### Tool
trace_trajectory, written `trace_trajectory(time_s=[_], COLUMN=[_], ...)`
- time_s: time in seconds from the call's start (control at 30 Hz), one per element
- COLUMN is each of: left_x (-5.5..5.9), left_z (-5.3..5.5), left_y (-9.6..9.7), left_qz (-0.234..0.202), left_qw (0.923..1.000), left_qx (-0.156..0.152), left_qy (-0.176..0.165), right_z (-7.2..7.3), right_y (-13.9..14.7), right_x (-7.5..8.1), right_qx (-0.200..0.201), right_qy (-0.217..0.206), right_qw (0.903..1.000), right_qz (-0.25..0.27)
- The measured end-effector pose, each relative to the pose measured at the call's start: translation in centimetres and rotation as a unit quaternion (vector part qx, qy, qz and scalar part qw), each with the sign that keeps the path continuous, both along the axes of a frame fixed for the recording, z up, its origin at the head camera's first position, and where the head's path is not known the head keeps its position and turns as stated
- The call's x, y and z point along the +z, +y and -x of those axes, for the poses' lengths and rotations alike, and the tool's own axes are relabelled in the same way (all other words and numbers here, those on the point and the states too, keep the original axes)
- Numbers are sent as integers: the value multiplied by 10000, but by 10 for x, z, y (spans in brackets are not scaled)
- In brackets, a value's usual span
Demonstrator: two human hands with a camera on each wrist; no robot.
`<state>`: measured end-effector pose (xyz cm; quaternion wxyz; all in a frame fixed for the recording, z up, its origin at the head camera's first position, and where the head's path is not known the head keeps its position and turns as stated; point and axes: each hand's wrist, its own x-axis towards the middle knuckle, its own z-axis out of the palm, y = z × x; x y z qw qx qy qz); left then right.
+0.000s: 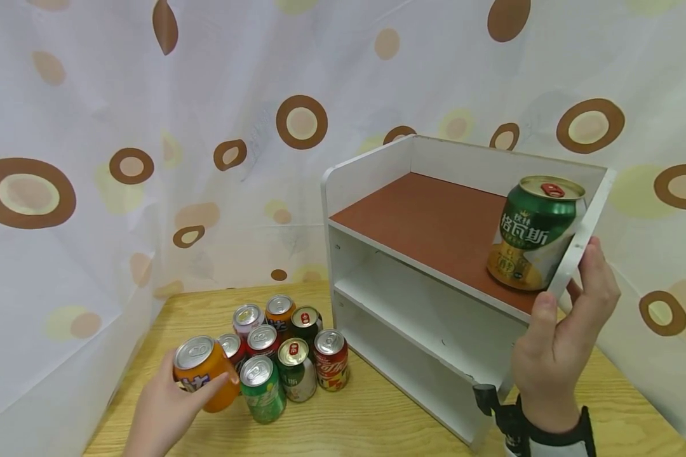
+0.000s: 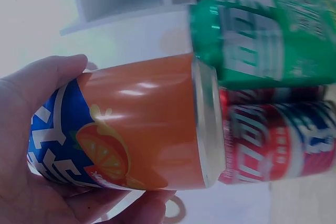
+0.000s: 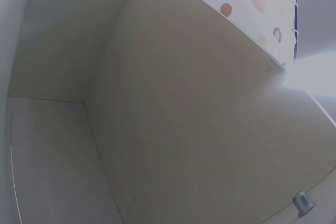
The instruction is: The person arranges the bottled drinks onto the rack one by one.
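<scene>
My left hand [image 1: 168, 400] holds an orange soda can [image 2: 147, 124], thumb on one side and fingers round the other, its silver top up in the head view. The can is left of a cluster with a green soda can [image 1: 263, 390] and a red soda can [image 1: 331, 360]. My right hand [image 1: 566, 336] grips the front edge of the right side panel [image 1: 583, 244] of a white shelf, thumb on the front and fingers outside. Close by, a green and gold can [image 1: 528, 235] stands on the shelf's brown top. The right wrist view shows only the shelf's inner panels [image 3: 184, 103].
The white shelf has two compartments [image 1: 411, 324] under its brown top board [image 1: 417, 209]. More cans stand close together on the wooden table [image 1: 371, 422], among them a second orange can [image 1: 280, 311]. A patterned curtain [image 1: 234, 76] hangs behind and at the sides.
</scene>
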<state>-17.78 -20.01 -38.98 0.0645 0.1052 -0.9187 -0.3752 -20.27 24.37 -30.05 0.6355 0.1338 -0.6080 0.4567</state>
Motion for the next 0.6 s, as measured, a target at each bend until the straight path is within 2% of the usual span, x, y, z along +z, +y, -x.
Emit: trace_trajectory(time_s=[0.2, 0.37, 0.6], left_x=[21, 38, 60], left_z=[4, 14, 28], left_y=[7, 17, 34], left_qz=[35, 150, 319], left_qw=[9997, 9973, 9898], left_qx=[-161, -497, -893], left_qy=[194, 513, 1061], right_z=[-3, -3, -2], right_y=[-3, -2, -1], right_x=[3, 3, 2], right_qx=[-60, -82, -63], right_qy=[-7, -32, 8], right_qw=[10000, 10000, 10000], right_qz=[-17, -37, -48])
